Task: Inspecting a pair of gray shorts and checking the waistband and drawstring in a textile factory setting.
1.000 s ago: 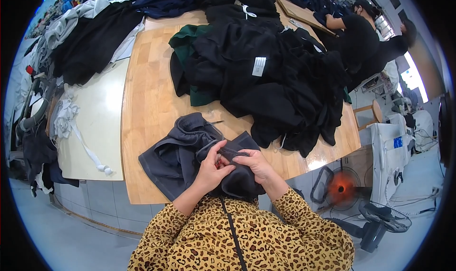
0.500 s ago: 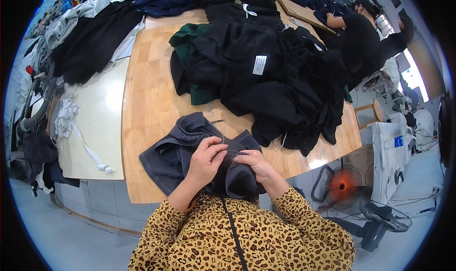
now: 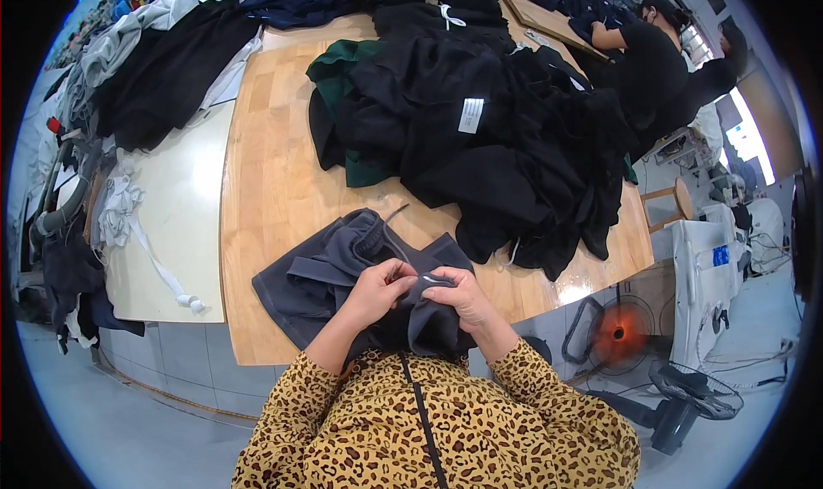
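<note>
A dark grey garment point(image 3: 300, 270) lies bunched at the table's near edge, part of it hanging toward my body. My left hand point(image 3: 377, 292) is closed in a pinch at the garment's gathered edge. A thin grey drawstring point(image 3: 395, 247) curves down to its fingertips, its other end lying loose on the wood. Close beside it, my right hand point(image 3: 459, 299) grips a fold of the same garment between thumb and fingers. A small white spot shows at the right fingertips, too small to name.
A large heap of black garments point(image 3: 523, 163) covers the wooden table point(image 3: 266, 138) just beyond my hands. White tape point(image 3: 159, 266) trails over a pale board at left. Fans point(image 3: 619, 335) stand at the lower right. Another person point(image 3: 643, 78) works at the far right.
My left hand has shifted slightly down and right, its fingers now lower. The drawstring's loose end has swung upward. The white spot has come into view at my right fingertips.
</note>
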Available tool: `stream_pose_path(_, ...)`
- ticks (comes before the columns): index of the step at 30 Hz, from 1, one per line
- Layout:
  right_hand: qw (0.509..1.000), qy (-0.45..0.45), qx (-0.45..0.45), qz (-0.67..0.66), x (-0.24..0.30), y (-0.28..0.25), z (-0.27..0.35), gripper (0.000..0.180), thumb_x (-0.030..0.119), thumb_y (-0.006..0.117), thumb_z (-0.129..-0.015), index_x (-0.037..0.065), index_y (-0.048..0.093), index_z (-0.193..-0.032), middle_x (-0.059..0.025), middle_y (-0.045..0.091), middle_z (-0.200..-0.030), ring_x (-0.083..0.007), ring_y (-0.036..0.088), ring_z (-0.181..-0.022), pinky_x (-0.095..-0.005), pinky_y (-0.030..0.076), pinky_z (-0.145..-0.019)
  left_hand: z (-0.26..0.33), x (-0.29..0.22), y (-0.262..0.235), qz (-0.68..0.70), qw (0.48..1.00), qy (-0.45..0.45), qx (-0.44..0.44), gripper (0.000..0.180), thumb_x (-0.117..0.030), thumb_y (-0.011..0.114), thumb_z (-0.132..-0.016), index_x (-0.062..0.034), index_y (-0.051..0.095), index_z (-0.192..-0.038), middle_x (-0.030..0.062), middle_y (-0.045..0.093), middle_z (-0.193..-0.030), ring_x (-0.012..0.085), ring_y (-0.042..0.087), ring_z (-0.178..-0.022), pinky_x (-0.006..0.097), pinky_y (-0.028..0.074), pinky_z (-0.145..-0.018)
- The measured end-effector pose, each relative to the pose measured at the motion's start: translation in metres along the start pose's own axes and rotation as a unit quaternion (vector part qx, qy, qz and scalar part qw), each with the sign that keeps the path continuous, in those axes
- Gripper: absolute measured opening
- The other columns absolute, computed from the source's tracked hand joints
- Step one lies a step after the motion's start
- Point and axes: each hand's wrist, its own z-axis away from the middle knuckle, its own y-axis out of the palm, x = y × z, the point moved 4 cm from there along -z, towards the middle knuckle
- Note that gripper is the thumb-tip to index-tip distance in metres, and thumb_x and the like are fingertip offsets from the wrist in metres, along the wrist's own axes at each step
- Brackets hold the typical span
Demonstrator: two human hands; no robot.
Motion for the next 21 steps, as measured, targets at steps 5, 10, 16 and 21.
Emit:
stream_pose_path(5,0.978,-0.169,0.028,0.122,0.004,0.016,0.0,0.013,0.004,0.07,-0.077,0.001,0.068,-0.089,-0.0025,0.06,-0.107,-0.0107,0.049,-0.102,-0.0256,0.037,-0.09,0.004,0.008,0.004,0.098,0.99,-0.095,0.025,0.013,-0.008,0.065,-0.087,0.0019,0.062,-0.096,-0.0018,0.059,-0.08,0.0071,0.055,-0.069,0.021,0.045,-0.063)
stream_pose_path(10,0.877,-0.27,-0.063,0.392,0.007,0.01,-0.002,0.015,0.006,0.072,-0.074,0.002,0.07,-0.088,-0.0036,0.064,-0.095,-0.015,0.05,-0.092,-0.0277,0.038,-0.084,0.016,-0.006,-0.008,-0.008,0.965,0.159,-0.211,0.009,-0.003,0.068,-0.082,0.0028,0.067,-0.089,0.0021,0.055,-0.083,0.0098,0.055,-0.076,0.024,0.046,-0.066)
stream_pose_path(16,0.803,-0.344,-0.098,0.476,0.01,0.018,0.0,0.018,0.011,0.074,-0.068,0.003,0.069,-0.084,-0.0024,0.063,-0.085,-0.0157,0.048,-0.087,-0.0288,0.036,-0.08,0.034,-0.035,0.012,-0.263,0.891,0.311,-0.201,0.012,-0.006,0.071,-0.076,-0.004,0.068,-0.087,0.0084,0.055,-0.083,0.0238,0.06,-0.067,0.032,0.05,-0.056)
stream_pose_path(21,0.82,-0.327,-0.111,0.456,0.004,0.016,-0.004,0.018,0.011,0.074,-0.067,0.003,0.068,-0.082,-0.0022,0.062,-0.083,-0.0167,0.047,-0.086,-0.0284,0.036,-0.08,0.032,-0.032,0.019,-0.318,0.86,0.328,-0.226,0.007,-0.003,0.066,-0.08,-0.0008,0.061,-0.085,0.0098,0.054,-0.086,0.0261,0.059,-0.066,0.033,0.049,-0.056)
